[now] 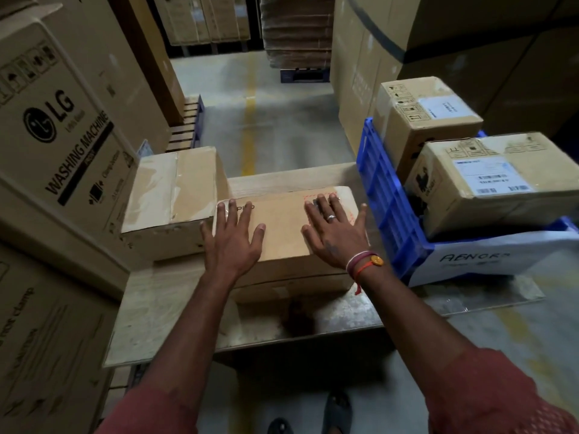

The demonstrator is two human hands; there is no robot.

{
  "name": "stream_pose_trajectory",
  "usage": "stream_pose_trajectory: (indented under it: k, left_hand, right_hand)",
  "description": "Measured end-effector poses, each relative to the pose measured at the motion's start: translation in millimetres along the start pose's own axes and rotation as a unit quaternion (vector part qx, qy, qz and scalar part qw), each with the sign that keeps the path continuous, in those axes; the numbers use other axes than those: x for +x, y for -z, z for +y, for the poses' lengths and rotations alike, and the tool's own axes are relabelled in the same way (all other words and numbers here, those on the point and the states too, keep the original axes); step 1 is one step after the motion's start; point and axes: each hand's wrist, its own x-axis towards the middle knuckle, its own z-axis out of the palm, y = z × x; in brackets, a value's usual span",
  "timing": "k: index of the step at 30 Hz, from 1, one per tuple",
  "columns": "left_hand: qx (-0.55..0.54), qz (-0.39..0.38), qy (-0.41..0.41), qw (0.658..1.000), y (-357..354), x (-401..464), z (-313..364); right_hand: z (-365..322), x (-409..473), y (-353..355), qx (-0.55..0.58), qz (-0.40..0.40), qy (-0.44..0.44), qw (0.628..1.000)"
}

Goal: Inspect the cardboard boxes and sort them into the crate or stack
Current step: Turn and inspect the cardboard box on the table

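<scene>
- The flat cardboard box (282, 227) lies on a low work surface (175, 311) straight ahead of the person, long side across the view, touching a taped box (172, 186) on its left and close to the blue crate (388, 195) on its right.
- Handling, as a judgement: it looks stiff and shallow, probably light enough for two hands, with dry, matt cardboard that should not slip. The best hold seems to be at the two short ends or under the long near edge, since the top offers nothing to pinch (its weight cannot be read from here).
- Looks: plain brown, edges crisp, no crushing visible on the top; faint dark lettering near the far left corner and a red dashed outline around a dark mark at the far right corner, partly covered.
- The left hand (233, 238) lies flat on the left part of the top, fingers straight and spread, gripping nothing.
- The right hand (335, 233), wearing a ring, lies on the right part with fingers likewise spread and straight, holding nothing.
- The crate already holds two labelled boxes, a nearer box (488, 186) and a farther box (426, 120); a white sheet with handwriting hangs on its near wall.
- Large appliance cartons (62, 120) rise on the left, with more stacked beyond.
</scene>
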Motion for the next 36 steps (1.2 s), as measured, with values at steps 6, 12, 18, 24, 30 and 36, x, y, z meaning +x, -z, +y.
stream_pose_trajectory:
  k: [6, 12, 18, 24, 30, 36]
  left_hand:
    - [-0.039, 0.01, -0.011, 0.999, 5, 7, -6]
    - [-0.179, 0.028, 0.109, 0.977, 7, 15, -16]
    - [-0.223, 0.026, 0.117, 0.967, 11, 7, -17]
    - [-0.288, 0.087, 0.096, 0.949, 20, -11, -12]
    - [-0.322, 0.098, 0.036, 0.941, -11, -53, -19]
    - [-0.319, 0.103, 0.053, 0.941, -53, -98, -24]
  right_hand:
    - [2, 0, 4, 0.029, -0.004, 0.004, 1.0]
    - [23, 18, 22, 0.166, 0.034, -0.072, 0.983]
    - [34, 23, 16, 0.319, 0.03, -0.109, 0.941]
    - [35, 4, 10, 0.36, 0.193, -0.1, 0.907]
    - [27, -48, -19, 0.355, 0.257, -0.105, 0.893]
    - [25, -92, -78, 0.37, 0.223, -0.122, 0.894]
